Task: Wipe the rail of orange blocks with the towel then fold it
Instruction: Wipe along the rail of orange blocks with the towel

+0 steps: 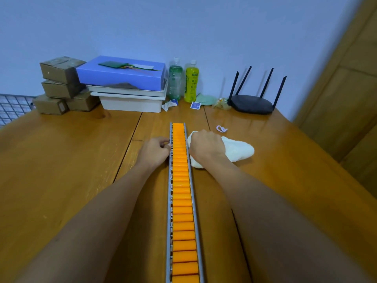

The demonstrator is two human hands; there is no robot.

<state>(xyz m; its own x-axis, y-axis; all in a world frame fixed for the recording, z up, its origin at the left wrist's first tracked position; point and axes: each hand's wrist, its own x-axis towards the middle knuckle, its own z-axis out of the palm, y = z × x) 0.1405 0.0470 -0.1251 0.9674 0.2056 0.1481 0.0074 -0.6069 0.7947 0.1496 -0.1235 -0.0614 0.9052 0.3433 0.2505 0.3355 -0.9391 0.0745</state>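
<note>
A long metal rail of orange blocks (182, 201) runs down the middle of the wooden table (61, 160), from the near edge toward the far side. My left hand (155, 152) rests against the rail's left side, fingers curled and pinching its metal edge. My right hand (206, 147) is closed on a white fluffy towel (238, 150), which lies bunched on the table just right of the rail, touching its right edge. The towel sticks out to the right of my fist.
At the back stand stacked cardboard boxes (61, 84), a blue box on white trays (124, 82), two bottles (183, 80) and a black router (253, 103). A small pink loop (221, 129) lies behind the towel. A wire grid (12, 107) is at the left edge.
</note>
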